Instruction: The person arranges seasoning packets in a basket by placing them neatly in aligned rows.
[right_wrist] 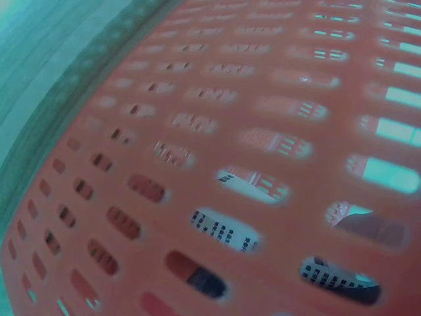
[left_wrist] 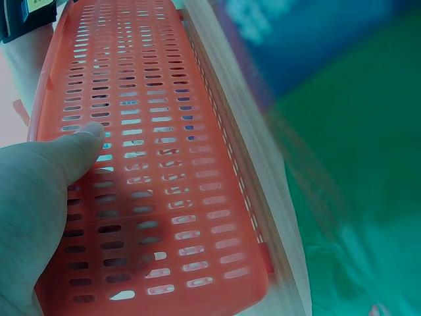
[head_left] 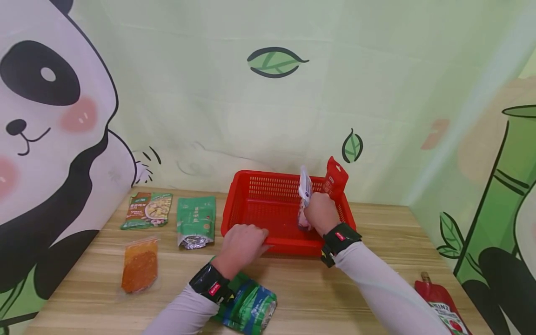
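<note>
A red perforated plastic basket stands at the back middle of the wooden table. My left hand holds its front-left rim; in the left wrist view the thumb lies against the outside wall, the other fingers hidden. Inside the basket's right part, my right hand grips a white, pink and purple packet, which stands upright. Behind that hand a red pouch leans up at the right end. The right wrist view is filled by the basket's slotted wall, with printed packaging behind the slots.
Left of the basket lie a green pouch, a green-brown packet and an orange-filled clear bag. A green-blue packet lies under my left forearm. A red Heinz ketchup pouch rests at front right. A printed curtain hangs behind.
</note>
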`<state>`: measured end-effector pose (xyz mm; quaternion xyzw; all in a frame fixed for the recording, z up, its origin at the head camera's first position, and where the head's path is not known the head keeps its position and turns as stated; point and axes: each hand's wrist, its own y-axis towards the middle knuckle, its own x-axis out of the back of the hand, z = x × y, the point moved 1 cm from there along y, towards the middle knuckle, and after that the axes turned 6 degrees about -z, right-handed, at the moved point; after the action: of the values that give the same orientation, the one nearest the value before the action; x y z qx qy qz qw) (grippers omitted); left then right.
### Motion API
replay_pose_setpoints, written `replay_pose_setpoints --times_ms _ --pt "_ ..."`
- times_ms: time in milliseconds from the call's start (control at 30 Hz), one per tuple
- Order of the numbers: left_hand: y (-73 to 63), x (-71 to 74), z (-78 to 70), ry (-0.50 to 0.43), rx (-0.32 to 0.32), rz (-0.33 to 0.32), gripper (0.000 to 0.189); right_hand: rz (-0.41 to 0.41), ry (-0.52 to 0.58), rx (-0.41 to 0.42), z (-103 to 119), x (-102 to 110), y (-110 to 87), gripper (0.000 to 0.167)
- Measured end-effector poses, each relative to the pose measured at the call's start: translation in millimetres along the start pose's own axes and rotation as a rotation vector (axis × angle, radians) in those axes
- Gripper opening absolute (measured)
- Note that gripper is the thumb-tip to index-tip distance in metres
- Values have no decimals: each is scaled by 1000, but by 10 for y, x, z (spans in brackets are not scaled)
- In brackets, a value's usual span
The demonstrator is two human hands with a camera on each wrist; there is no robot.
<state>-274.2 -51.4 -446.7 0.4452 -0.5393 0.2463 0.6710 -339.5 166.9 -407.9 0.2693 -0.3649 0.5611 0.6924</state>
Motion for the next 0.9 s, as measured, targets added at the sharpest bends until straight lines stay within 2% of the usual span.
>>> replay_pose_setpoints --times_ms 133,400,700,900 --pt "1 -9 1 4 3 -2 30 -13 -46 11 -4 -4 1 42" --pt "-4 -5 -2 11 3 -5 31 -32 -32 14 -19 -4 -26 43" --pt "-1 -9 -2 7 4 -1 30 -23 28 25 -74 13 -31 25" --pt "1 -19 8 -3 4 2 29 -56 -61 11 -93 16 -11 22"
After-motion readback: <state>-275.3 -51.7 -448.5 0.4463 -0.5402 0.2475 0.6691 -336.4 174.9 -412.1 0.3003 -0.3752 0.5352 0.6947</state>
